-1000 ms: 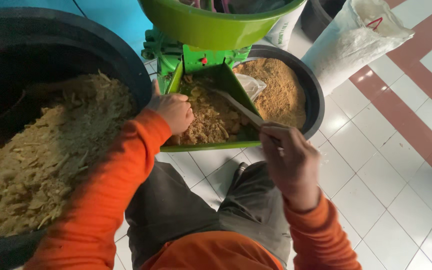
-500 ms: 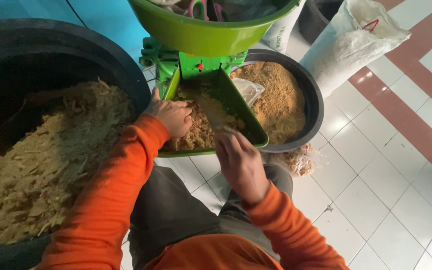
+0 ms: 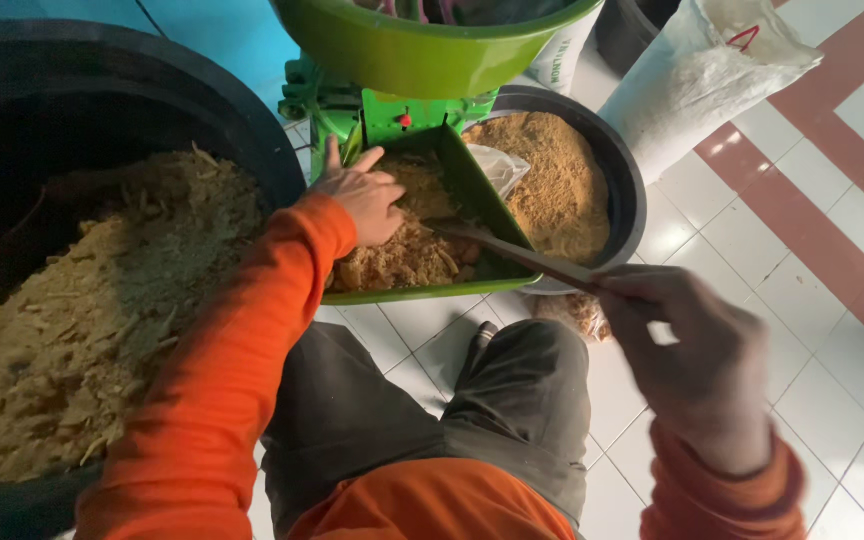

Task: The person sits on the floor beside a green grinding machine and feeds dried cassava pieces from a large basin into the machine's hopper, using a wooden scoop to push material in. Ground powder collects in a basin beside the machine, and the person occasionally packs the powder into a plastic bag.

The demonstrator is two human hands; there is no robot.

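— Pinched in my right hand (image 3: 702, 365) is the long thin wooden stick (image 3: 522, 256), fingers closed round its near end; its far tip lies in the shredded tan mash (image 3: 402, 255) heaped in the green metal chute tray (image 3: 487, 205).

— What changed?

— Half a second ago that hand was over the tray, low in the mash. It has since pulled back toward my right knee, so the stick now stretches across the tray's right rim. My left hand (image 3: 364, 196) has stayed at the tray's far left corner.

— Room to move?

— Tight on the left: the big black tub of coarse tan shreds (image 3: 102, 320) sits just beside my left sleeve. Beyond the tray's right rim stands the round black basin of fine brown meal (image 3: 562, 185), touching or nearly so. White tiled floor (image 3: 832, 300) lies open on the right.

— Left hand's pose?

— Palm down, fingers loosely spread on the mash, thumb up against the green machine body (image 3: 352, 110); arm bent, reaching forward.
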